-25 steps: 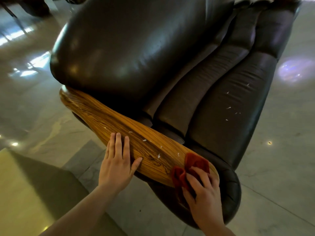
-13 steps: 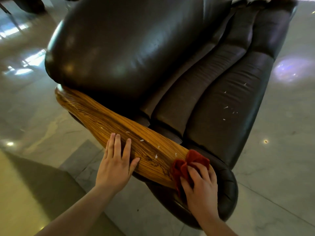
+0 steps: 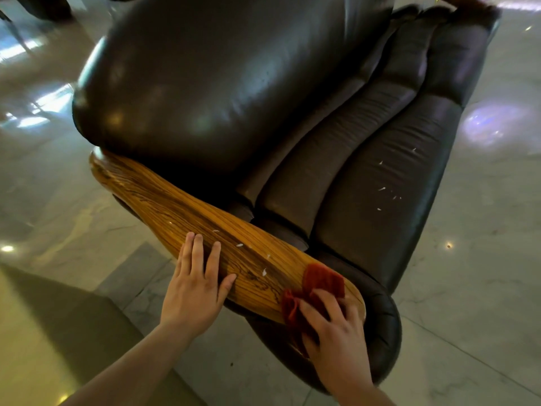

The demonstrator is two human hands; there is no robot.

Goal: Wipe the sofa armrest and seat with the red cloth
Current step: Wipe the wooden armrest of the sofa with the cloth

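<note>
1. The sofa fills most of the view: dark leather, its back cushion big and rounded at upper left, its seat running away toward the upper right. It stands on a pale polished floor.

2. The armrest is a long wooden board along the sofa's near side. Its long axis runs from the back corner at left down to the front corner at lower right.

3. The left hand lies flat and open on the armrest's outer edge, about midway along, fingers spread and pointing up the board. It holds nothing and seems to be steadying the person.

4. The right hand presses down at the armrest's front corner, fingers curled over the cloth.

5. The cloth is red and bunched, part of it showing above the fingers on the wood, part hanging over the outer edge.

6. Small white scraps lie on the board between the two hands, nearer the right one. More scraps dot the seat toward its front edge, well apart from either hand.

7. The next stroke probably runs up the board's long axis toward the left hand, which may need to lift clear. The seat looks not yet wiped.
</note>
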